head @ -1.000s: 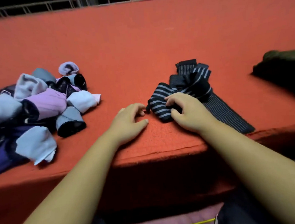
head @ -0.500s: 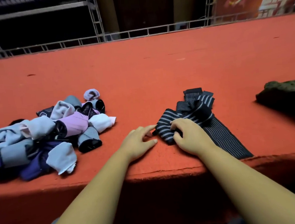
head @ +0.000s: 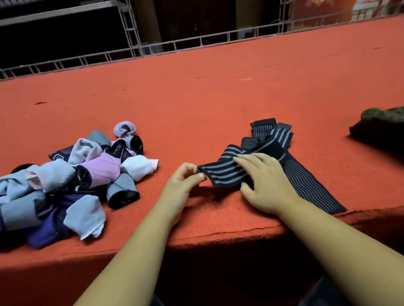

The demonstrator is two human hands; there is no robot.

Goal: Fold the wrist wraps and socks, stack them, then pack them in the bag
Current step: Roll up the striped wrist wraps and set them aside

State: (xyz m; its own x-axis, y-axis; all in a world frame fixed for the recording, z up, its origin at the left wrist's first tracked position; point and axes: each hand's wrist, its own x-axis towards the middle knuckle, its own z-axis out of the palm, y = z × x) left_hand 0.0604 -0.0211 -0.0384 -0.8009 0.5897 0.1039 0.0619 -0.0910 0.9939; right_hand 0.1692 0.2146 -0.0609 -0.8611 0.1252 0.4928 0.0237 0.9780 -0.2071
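Left grip newly pinches wrap; one sock pile

The orange-red carpeted tabletop looked matt and felt-like, its near edge rough and fraying. The black elastic wrist wrap with grey stripes was ribbed woven cloth without sheen. At the left, the heap of pale, lilac and purple socks was soft matt knit. The dark olive bundle at the right edge seemed coarse, fuzzy fabric. Along the top, the grey lattice railing looked like dull metal.
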